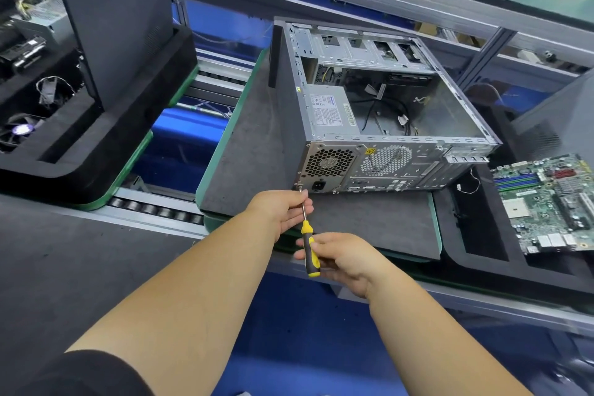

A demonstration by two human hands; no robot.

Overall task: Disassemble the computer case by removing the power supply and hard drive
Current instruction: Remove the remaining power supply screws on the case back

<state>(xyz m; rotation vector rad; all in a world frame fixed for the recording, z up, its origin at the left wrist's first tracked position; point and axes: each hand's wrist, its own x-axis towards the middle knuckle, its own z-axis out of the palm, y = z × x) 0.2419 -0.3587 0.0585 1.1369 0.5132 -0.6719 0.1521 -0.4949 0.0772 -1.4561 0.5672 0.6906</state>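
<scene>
Right hand grips a yellow-handled screwdriver; left hand pinches its shaft at the power supply in the open computer case.

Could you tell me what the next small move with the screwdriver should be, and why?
Probably turn the screwdriver to back out the screw at the lower left corner of the power supply. Its tip sits at that corner of the computer case, the left hand steadies the shaft, the right hand grips the handle, and the supply is still mounted.
</scene>
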